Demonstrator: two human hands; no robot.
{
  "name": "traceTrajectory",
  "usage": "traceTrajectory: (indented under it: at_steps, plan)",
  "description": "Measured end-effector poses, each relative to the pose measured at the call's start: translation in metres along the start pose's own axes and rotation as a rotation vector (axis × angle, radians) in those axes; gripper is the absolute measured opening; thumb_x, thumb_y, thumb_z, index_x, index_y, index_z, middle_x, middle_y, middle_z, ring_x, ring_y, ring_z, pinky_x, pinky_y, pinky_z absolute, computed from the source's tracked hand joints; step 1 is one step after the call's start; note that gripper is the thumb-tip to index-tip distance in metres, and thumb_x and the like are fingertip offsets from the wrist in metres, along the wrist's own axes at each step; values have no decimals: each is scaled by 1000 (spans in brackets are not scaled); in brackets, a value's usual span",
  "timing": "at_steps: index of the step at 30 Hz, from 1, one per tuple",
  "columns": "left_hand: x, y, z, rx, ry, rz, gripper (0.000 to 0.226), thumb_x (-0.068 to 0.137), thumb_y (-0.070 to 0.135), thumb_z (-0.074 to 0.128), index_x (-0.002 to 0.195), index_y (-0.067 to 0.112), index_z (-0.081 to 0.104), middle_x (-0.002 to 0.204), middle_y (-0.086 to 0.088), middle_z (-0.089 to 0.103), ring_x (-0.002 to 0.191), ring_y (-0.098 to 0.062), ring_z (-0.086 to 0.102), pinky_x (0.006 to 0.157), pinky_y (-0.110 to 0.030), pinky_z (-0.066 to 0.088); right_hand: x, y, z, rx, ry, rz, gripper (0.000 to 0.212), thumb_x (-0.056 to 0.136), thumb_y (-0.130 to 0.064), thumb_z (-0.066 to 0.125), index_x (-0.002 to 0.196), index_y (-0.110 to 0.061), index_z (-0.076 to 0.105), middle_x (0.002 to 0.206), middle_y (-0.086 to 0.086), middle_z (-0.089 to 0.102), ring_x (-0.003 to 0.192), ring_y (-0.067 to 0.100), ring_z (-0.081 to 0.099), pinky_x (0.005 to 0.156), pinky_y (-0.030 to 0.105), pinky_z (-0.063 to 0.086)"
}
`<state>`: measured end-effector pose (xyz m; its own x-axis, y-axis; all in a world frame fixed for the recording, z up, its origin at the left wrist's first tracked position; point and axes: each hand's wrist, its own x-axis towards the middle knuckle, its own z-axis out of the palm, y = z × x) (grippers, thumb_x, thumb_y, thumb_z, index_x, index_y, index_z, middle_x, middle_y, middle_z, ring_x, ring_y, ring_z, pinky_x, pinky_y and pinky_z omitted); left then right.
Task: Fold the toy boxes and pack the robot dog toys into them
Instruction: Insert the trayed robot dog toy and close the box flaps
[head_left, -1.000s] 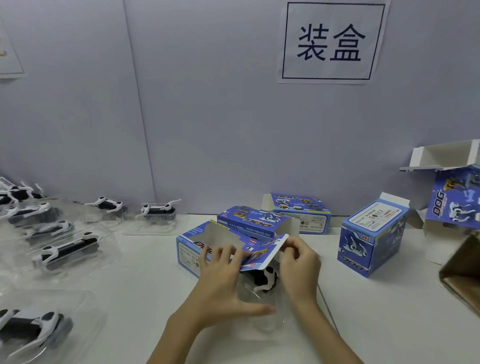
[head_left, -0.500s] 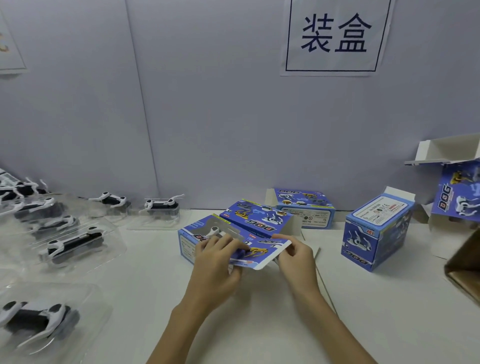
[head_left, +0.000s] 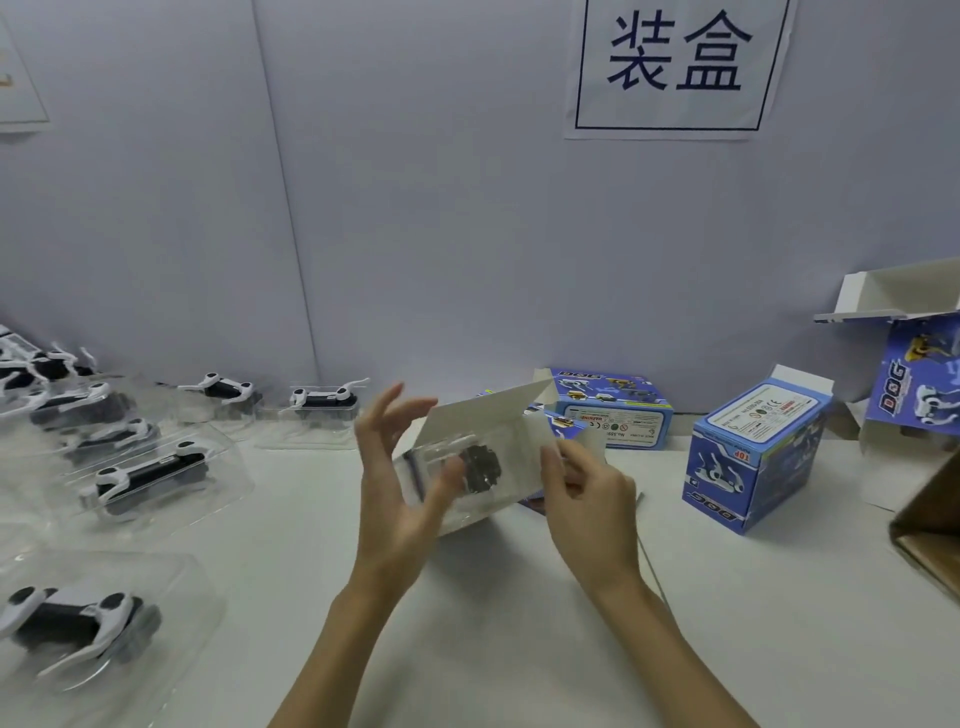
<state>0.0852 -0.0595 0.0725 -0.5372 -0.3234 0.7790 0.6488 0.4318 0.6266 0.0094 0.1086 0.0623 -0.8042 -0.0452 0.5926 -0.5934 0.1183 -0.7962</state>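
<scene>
Head view: toy box (head_left: 483, 447) held tilted above the tabletop (head_left: 519, 623), open end toward the camera, white flap raised. Inside it, a robot dog toy (head_left: 478, 467) in a clear blister tray, blurred. Left hand (head_left: 400, 488) at the box's left side: thumb pressed against the tray at the opening, the other fingers (head_left: 384, 410) spread and mostly straight, not wrapped round the box. Right hand (head_left: 587, 499) at the box's right end, fingers curled and pinching the side flap. Right of the held box, an upright closed blue box (head_left: 753, 457) stands apart; behind the held box, a flat-lying blue box (head_left: 613, 405) by the wall. Left of the held box, several more robot dogs in clear trays (head_left: 150, 478) lie on the tabletop. Wall sign (head_left: 675, 62) above the held box.
</scene>
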Motion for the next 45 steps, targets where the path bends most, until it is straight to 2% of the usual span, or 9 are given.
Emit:
traceTrajectory:
  at_steps: [4, 9, 14, 16, 20, 28, 32, 37, 45]
  plan:
    - [-3, -9, 3, 217, -149, 251, 104, 80, 48, 87, 157, 36, 18, 155, -2, 38, 140, -28, 48, 111, -28, 44, 7, -8, -16, -30, 210, -50, 13, 100, -21, 68, 99, -16, 80, 77, -14, 76, 68, 0, 72, 62, 33, 60]
    - [-7, -7, 15, 110, -11, 207, 73, 85, 51, 81, 140, 45, 33, 140, 15, 48, 120, -18, 62, 98, -20, 51, 8, -18, -21, 61, 229, -69, 14, 102, -25, 64, 95, -25, 77, 85, -8, 76, 77, 13, 70, 68, 47, 60]
    - [-5, 4, 15, -28, 68, -1, 49, 88, 56, 75, 126, 52, 44, 116, 1, 59, 99, -20, 69, 79, -37, 61, 2, -24, -13, 92, 40, -145, 32, 105, -35, 52, 129, -27, 70, 116, -2, 67, 112, 19, 66, 85, 39, 60]
    - [-4, 7, 14, -72, 65, -75, 38, 90, 50, 70, 123, 51, 52, 119, 11, 64, 110, -17, 68, 80, -46, 63, 1, -24, -11, 83, -60, -183, 42, 106, -34, 49, 146, -24, 58, 133, -1, 61, 130, 17, 56, 102, 27, 51]
    - [-1, 9, 13, -95, 33, -246, 43, 84, 76, 62, 117, 50, 66, 138, 16, 61, 140, -25, 53, 99, -65, 52, -2, -25, -6, 156, -221, -111, 49, 101, -49, 50, 148, -34, 53, 151, -17, 53, 150, 11, 37, 119, 42, 41]
    - [1, 4, 13, -79, -23, -284, 18, 86, 63, 58, 95, 49, 66, 119, 35, 57, 140, -19, 49, 97, -70, 50, 0, -24, -6, 167, -143, -119, 41, 105, -48, 40, 102, -26, 75, 112, -12, 69, 131, 10, 53, 105, 16, 40]
    - [1, 4, 12, -85, -29, -304, 23, 88, 64, 53, 90, 45, 65, 121, 21, 56, 140, -15, 49, 94, -70, 52, -1, -29, -1, 156, -114, -76, 34, 101, -43, 47, 88, -26, 73, 113, -5, 69, 135, -2, 46, 98, 3, 34]
    - [4, 11, 9, -202, 2, -367, 37, 79, 63, 71, 93, 28, 71, 142, 28, 51, 141, -19, 51, 82, -46, 63, -1, -30, -2, 277, -127, -38, 26, 98, -24, 52, 90, -27, 77, 126, -7, 71, 146, -2, 38, 102, 5, 34]
    - [7, 16, 7, -355, -26, -440, 58, 71, 64, 88, 107, 28, 62, 125, -4, 68, 111, -44, 70, 75, -64, 62, 1, -33, -1, 525, -69, -15, 31, 97, -20, 61, 126, -18, 51, 118, -5, 70, 112, 19, 69, 88, 27, 56]
